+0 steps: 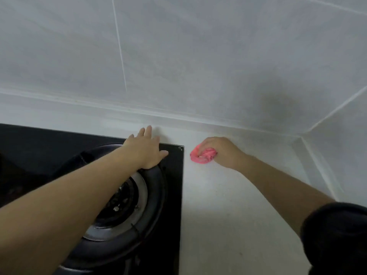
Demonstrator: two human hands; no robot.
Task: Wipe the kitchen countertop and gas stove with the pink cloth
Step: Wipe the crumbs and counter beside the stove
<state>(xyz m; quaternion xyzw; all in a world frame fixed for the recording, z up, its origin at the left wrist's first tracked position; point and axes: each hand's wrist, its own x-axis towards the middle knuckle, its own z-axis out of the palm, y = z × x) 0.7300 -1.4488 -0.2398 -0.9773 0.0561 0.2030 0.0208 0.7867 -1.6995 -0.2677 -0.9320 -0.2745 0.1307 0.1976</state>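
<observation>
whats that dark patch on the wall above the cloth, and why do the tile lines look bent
Head view: the dark patch on the wall is soft-edged, likely a shadow, though a stain cannot be ruled out. Head view: the grout lines bow from wide-angle distortion; the frame is slightly soft, and the gas stove reads nearly black beside the pink cloth.

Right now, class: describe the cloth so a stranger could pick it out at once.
Find the black gas stove set in the pale countertop. Just right of its far corner, the right hand grips a bunched cloth. It is the only bright pink thing in view.
</observation>
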